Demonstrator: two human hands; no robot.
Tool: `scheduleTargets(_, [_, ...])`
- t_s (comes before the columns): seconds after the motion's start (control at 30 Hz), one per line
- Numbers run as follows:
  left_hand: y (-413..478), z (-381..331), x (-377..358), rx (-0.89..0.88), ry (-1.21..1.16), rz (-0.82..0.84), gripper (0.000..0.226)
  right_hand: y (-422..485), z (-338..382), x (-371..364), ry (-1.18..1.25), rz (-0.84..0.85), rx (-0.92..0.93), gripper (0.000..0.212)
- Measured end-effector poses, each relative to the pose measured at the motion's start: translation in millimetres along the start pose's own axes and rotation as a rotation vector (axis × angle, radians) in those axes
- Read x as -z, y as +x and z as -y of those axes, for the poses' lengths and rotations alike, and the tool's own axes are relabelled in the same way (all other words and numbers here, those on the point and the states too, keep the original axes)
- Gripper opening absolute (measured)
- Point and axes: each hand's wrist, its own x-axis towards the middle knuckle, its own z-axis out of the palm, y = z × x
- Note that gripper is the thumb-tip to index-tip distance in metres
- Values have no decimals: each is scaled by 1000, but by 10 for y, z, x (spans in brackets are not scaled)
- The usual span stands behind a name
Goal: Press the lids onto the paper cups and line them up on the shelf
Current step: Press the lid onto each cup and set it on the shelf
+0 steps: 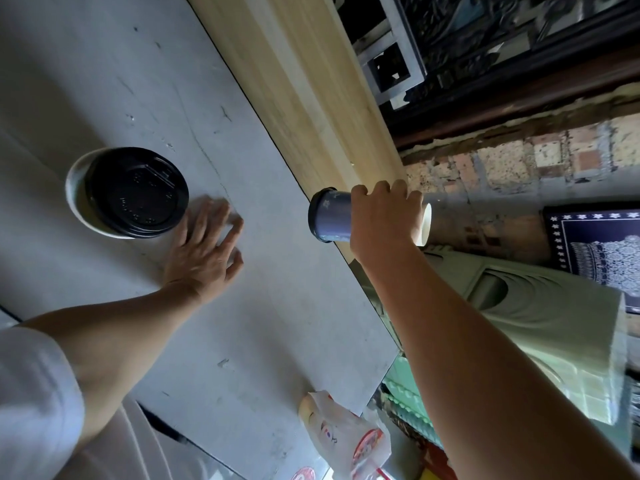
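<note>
A white paper cup (78, 199) stands on the grey board (145, 81) at the left, with a black lid (136, 192) on top of it. My left hand (204, 247) lies flat on the board just right of that cup, fingers spread, holding nothing. My right hand (382, 218) grips a blue paper cup (330, 216) with a black lid, held on its side in the air over the board's right edge, lid end pointing left.
A pale wooden plank (304, 91) runs diagonally along the board's right edge. Beyond it are a brick wall (519, 161), dark carved furniture (502, 46) and a pale green moulded piece (540, 306). A plastic bag (349, 434) lies at the board's near corner.
</note>
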Motion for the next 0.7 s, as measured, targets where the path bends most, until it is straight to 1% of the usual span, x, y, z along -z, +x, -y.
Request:
scheduleTargets(0.23, [-1,-24,-36,11,1,-20,62,40,14,-99,83,31,-5,58])
scheduleTargets(0.33, [-6,-42,-66,27,14,-31,62,74,-21,-179,188,83,-29,58])
scheduleTargets(0.4, [-1,-54,-102,49,11,-45,66,140,-44,-271,417,190,-98,64])
scheduleTargets(0.47, [10,-75,-142,79,3,-63,71,261,-36,-405,766,295,-201,74])
scheduleTargets(0.5, [15,-91,-159,95,1,-72,73,322,-14,-484,931,310,-245,78])
scheduleTargets(0.53, [14,-103,-173,107,2,-81,74,377,20,-556,1060,301,-283,81])
scheduleTargets(0.6, [6,-107,-196,120,11,-107,74,482,84,-672,1223,242,-338,86])
scheduleTargets(0.7, [-2,-106,-205,127,30,-113,73,666,109,-818,1439,36,-424,86])
